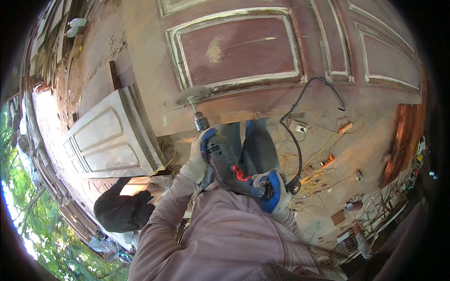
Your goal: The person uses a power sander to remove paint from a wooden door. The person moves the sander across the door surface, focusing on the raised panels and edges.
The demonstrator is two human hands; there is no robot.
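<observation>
A dark power drill (224,161) with a red switch lies across my front, its chuck pointing at a brown panelled door (243,40). A round sanding disc (191,95) on the drill's shaft looks blurred. It overlaps the door's lower left moulding, and whether it touches the wood I cannot tell. My left hand (198,152), in a grey and blue glove, is closed around the drill's body just behind the chuck. In a matching glove, my right hand (273,191) is wrapped round the rear handle. From there a black power cord (294,136) loops up onto the door's edge.
To the left lies a pale panelled door (110,136), with a dark cloth (124,210) near its lower end. Coiled yellow cable (311,180), a socket (301,129) and an orange tool (328,161) are on the ground at right. Reddish boards (398,143) stand farther right.
</observation>
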